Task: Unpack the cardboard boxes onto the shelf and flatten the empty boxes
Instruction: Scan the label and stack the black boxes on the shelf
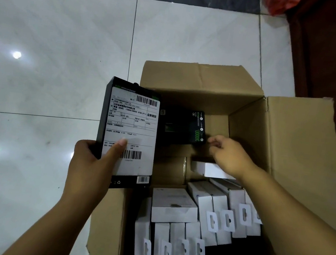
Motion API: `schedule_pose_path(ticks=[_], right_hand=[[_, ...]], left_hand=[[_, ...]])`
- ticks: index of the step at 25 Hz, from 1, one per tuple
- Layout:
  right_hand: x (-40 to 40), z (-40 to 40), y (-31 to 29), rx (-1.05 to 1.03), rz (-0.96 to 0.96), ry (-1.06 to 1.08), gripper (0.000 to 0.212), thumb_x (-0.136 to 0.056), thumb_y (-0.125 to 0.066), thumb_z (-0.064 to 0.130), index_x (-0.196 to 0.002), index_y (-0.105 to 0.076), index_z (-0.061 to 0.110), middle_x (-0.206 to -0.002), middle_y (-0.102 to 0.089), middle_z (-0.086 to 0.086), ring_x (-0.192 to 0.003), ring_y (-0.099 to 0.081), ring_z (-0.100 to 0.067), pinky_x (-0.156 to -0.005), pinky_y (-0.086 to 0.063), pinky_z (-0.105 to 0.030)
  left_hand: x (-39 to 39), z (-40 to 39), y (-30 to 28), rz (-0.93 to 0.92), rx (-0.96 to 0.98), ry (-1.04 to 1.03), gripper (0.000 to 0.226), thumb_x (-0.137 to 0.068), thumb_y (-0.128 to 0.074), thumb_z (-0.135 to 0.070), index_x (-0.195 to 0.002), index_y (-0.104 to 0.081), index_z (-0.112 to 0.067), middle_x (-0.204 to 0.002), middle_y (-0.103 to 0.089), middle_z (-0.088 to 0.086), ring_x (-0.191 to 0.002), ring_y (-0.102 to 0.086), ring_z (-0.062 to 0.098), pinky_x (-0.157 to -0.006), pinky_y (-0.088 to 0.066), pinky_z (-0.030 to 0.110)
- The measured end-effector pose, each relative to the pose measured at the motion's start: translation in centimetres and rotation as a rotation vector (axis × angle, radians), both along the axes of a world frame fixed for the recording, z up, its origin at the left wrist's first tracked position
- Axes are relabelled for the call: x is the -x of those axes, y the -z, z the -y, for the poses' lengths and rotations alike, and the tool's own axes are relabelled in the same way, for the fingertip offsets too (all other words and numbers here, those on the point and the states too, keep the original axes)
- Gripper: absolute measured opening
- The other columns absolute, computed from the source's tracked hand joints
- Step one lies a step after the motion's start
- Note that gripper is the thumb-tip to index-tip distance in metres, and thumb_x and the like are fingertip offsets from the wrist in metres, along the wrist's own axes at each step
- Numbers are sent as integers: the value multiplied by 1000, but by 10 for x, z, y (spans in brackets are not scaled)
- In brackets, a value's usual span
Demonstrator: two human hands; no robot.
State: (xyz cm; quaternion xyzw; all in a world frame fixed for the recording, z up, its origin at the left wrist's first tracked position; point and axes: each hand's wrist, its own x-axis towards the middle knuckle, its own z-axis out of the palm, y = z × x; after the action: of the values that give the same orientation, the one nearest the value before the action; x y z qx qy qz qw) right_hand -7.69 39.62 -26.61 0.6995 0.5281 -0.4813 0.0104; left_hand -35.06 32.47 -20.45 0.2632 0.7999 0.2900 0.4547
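An open cardboard box (286, 145) stands on the floor with its flaps spread. My left hand (90, 160) grips a black product box (129, 131) with a white shipping label, holding it up over the box's left edge. My right hand (229, 153) reaches down inside the cardboard box, fingers loosely curled beside a second black product box (184, 127) marked 30000; whether they touch it is unclear. Several white product boxes (174, 207) with hang tabs fill the near part of the carton.
Glossy white floor tiles (56, 51) spread to the left and behind the carton. Dark reddish-brown furniture (333, 62) stands at the right, with a red bag (281, 4) at the top right.
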Motion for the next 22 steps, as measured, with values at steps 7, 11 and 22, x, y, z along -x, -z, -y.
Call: schedule_pose_path(ticks=[7,11,22], right_hand=[[31,-40,50,65,276,-165,57,-91,-63,27,-137,-37,6,-135,-46,-18,-119,-48,-34,-92,-43,-37],[39,-47,69,196,297,-175,89,-89,-64,25,-148,-4,-4,-146,-32,-23,-131,-38,-36,-105,-36,-38],[36,-47,57,-52,8,242,58,-79,-79,27,-123,-48,8,-126,-47,-12,-99,-57,-25,-92,-51,-37]], left_hand=[[-5,-8,-3,1,-11,-54,47,-81,-66,-43,-113,-54,-10,-91,-62,-6,-73,-61,6,-36,-41,10],[-7,-11,-2,-8,-7,-58,44,-81,-66,-42,-111,-55,-11,-87,-62,-10,-70,-60,4,-36,-41,10],[-4,-13,-1,-3,14,-52,46,-81,-66,-43,-112,-56,-11,-91,-64,-6,-73,-63,6,-38,-43,10]])
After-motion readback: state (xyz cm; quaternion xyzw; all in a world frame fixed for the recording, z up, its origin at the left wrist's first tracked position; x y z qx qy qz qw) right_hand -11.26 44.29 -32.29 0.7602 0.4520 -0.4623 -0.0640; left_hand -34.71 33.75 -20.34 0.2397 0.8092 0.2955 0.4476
